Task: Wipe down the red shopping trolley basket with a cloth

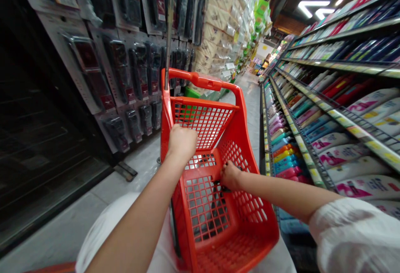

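Note:
A red plastic shopping basket cart (203,173) with lattice walls and a raised handle stands tilted in the view, right in front of me. My left hand (183,140) is closed around the cart's left rim, near the upper lattice panel. Inside the basket, my right hand (230,176) is by the right wall with its fingers curled around something dark that I cannot make out. Through the lattice floor, dark parts show beneath the basket.
Packaged dark items (117,67) hang on a display at the left. Beyond them are stacked cream packages (218,23). Shelves of colourful bottles (337,110) line the right side. A grey floor aisle (246,88) runs ahead between them.

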The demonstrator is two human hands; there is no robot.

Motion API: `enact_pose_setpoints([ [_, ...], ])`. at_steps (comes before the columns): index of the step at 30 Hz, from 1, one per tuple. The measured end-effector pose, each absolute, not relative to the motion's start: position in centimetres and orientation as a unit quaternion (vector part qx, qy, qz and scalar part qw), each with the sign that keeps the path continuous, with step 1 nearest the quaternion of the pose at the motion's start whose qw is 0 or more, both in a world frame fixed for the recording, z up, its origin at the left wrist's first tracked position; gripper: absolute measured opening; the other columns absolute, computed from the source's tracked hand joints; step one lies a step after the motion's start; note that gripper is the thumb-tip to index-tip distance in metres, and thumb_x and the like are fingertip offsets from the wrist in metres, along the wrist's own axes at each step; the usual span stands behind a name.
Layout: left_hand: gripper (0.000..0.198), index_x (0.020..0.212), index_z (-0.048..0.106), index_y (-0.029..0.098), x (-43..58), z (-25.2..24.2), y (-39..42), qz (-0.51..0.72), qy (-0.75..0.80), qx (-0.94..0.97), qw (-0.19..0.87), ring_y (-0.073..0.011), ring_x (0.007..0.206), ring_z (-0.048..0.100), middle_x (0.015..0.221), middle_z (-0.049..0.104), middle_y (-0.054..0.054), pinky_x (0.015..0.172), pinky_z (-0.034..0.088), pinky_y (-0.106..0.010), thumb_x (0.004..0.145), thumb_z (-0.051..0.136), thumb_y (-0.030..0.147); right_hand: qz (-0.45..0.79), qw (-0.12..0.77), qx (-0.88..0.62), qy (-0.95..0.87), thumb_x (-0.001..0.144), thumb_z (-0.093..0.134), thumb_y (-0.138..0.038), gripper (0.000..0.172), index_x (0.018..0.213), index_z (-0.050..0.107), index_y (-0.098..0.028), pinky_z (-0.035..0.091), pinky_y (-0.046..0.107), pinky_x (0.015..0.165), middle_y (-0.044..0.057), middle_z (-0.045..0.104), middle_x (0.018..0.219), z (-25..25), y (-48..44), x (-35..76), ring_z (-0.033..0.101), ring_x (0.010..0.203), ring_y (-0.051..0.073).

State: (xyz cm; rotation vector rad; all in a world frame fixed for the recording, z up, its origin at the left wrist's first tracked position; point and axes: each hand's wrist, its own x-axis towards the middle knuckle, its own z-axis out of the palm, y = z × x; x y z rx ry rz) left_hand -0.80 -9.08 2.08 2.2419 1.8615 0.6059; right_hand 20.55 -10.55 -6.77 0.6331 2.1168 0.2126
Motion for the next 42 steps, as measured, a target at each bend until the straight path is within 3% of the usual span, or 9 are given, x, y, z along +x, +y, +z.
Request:
enact_pose_setpoints([
  [4, 0.031, 0.078, 0.073, 0.006, -0.6, 2.7, -9.4, 0.107, 0.638, 0.762, -0.025, -0.0283, 0.077, 0.068, 0.082, 0.074, -0.02, 0.083, 0.04, -0.043, 0.088, 0.049, 0.023, -0.025, 0.509, 0.199, 0.837, 0.07, 0.073, -0.02, 0.016, 0.086, 0.073, -0.022, 0.05, 0.054, 0.081, 0.01, 0.072, 0.102, -8.3, -16.3, 21.2, 0.065, 0.1, 0.034],
  [8, 0.031, 0.08, 0.073, 0.009, -0.5, 3.1, -9.5, 0.074, 0.639, 0.764, -0.052, -0.0266, 0.077, 0.069, 0.084, 0.075, -0.017, 0.08, 0.042, -0.04, 0.089, 0.048, 0.023, -0.165, 0.54, 0.129, 0.815, 0.057, 0.084, -0.02, 0.038, 0.093, 0.073, -0.027, 0.052, 0.029, 0.073, 0.001, 0.073, 0.096, -5.6, -14.9, 19.7, 0.067, 0.086, 0.019],
  [12, 0.032, 0.081, 0.073, 0.01, -0.6, 3.0, -9.5, 0.063, 0.647, 0.757, -0.058, -0.0266, 0.078, 0.069, 0.084, 0.075, -0.016, 0.077, 0.041, -0.038, 0.09, 0.047, 0.026, 0.104, 0.315, 0.328, 0.885, 0.084, 0.062, -0.02, 0.018, 0.099, 0.073, -0.019, 0.047, 0.033, 0.078, 0.008, 0.071, 0.101, 0.5, -7.7, 18.2, 0.062, 0.093, 0.022],
  [14, 0.033, 0.082, 0.074, 0.009, -0.7, 2.9, -9.5, 0.065, 0.647, 0.758, -0.055, -0.0271, 0.079, 0.069, 0.084, 0.075, -0.017, 0.076, 0.04, -0.038, 0.09, 0.046, 0.025, 0.171, 0.255, 0.374, 0.875, 0.092, 0.047, -0.017, 0.027, 0.102, 0.071, -0.012, 0.042, 0.043, 0.087, 0.016, 0.066, 0.113, 2.6, -4.2, 18.4, 0.055, 0.108, 0.029],
  [17, 0.033, 0.082, 0.074, 0.008, -0.7, 3.0, -9.5, 0.075, 0.648, 0.757, -0.049, -0.0286, 0.08, 0.07, 0.084, 0.074, -0.019, 0.076, 0.039, -0.039, 0.089, 0.046, 0.025, 0.227, 0.226, 0.414, 0.852, 0.091, 0.044, -0.014, 0.031, 0.096, 0.074, -0.011, 0.037, 0.046, 0.091, 0.019, 0.068, 0.107, 3.3, -1.2, 19.4, 0.054, 0.11, 0.031],
  [28, 0.037, 0.082, 0.075, 0.01, -0.8, 3.0, -9.6, 0.054, 0.628, 0.775, -0.056, -0.0296, 0.081, 0.07, 0.082, 0.075, -0.015, 0.081, 0.04, -0.039, 0.091, 0.046, 0.031, 0.069, 0.428, 0.269, 0.86, 0.082, 0.06, -0.018, 0.017, 0.092, 0.073, -0.019, 0.05, 0.051, 0.081, 0.015, 0.071, 0.104, -3.3, -14.4, 20.8, 0.063, 0.102, 0.033],
  [33, 0.035, 0.081, 0.075, 0.01, -0.9, 2.9, -9.5, 0.074, 0.617, 0.781, -0.059, -0.0322, 0.084, 0.07, 0.081, 0.075, -0.017, 0.081, 0.041, -0.041, 0.09, 0.048, 0.031, -0.033, 0.526, 0.205, 0.825, 0.079, 0.067, -0.02, 0.018, 0.096, 0.073, -0.023, 0.053, 0.044, 0.075, 0.01, 0.072, 0.099, -2.1, -17.6, 20.3, 0.067, 0.092, 0.029],
  [39, 0.035, 0.08, 0.074, 0.012, -0.9, 3.0, -9.5, 0.063, 0.618, 0.781, -0.07, -0.0303, 0.081, 0.07, 0.082, 0.075, -0.016, 0.081, 0.041, -0.04, 0.09, 0.047, 0.031, 0.184, 0.263, 0.329, 0.888, 0.092, 0.049, -0.022, 0.023, 0.099, 0.071, -0.019, 0.044, 0.04, 0.078, 0.015, 0.067, 0.107, 5.1, -7.2, 19.2, 0.06, 0.1, 0.027],
  [42, 0.038, 0.077, 0.073, 0.012, -0.9, 3.0, -9.5, 0.055, 0.632, 0.77, -0.07, -0.0299, 0.078, 0.07, 0.08, 0.075, -0.015, 0.081, 0.041, -0.04, 0.091, 0.043, 0.03, 0.241, 0.226, 0.383, 0.863, 0.096, 0.042, -0.024, 0.029, 0.102, 0.07, -0.017, 0.038, 0.044, 0.082, 0.015, 0.064, 0.111, 7.1, -1.9, 20.3, 0.054, 0.106, 0.029],
])
